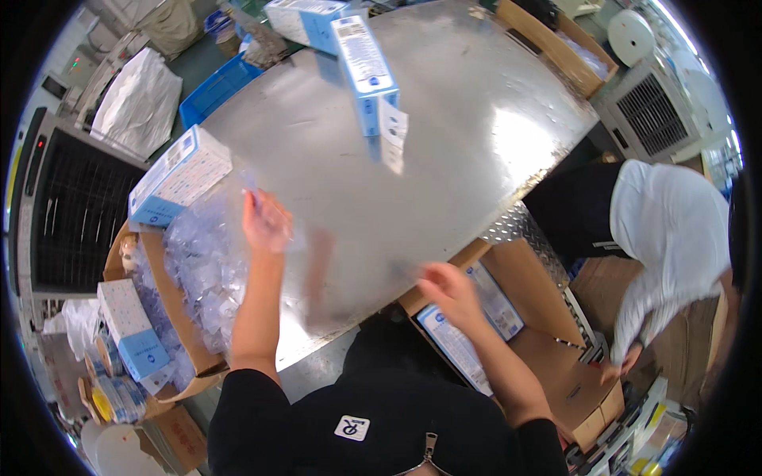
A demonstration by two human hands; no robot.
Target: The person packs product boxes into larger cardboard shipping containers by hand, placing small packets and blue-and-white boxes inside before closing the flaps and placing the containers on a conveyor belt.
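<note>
My left hand is raised over the left side of the metal table, its fingers closed on a small clear plastic piece; blur hides its exact kind. Beside that hand lies a heap of similar clear, bluish plastic pieces, spilling from an open carton at the table's edge. My right hand is over the table's near right edge, beside an open brown carton holding blue-and-white boxes. Its fingers look bent but are smeared by motion, and I see nothing in them.
A blue-and-white box stands at the far side with a printed strip hanging out. Another box stands by the plastic heap, and a third is at the left. A person in a white top bends at the right.
</note>
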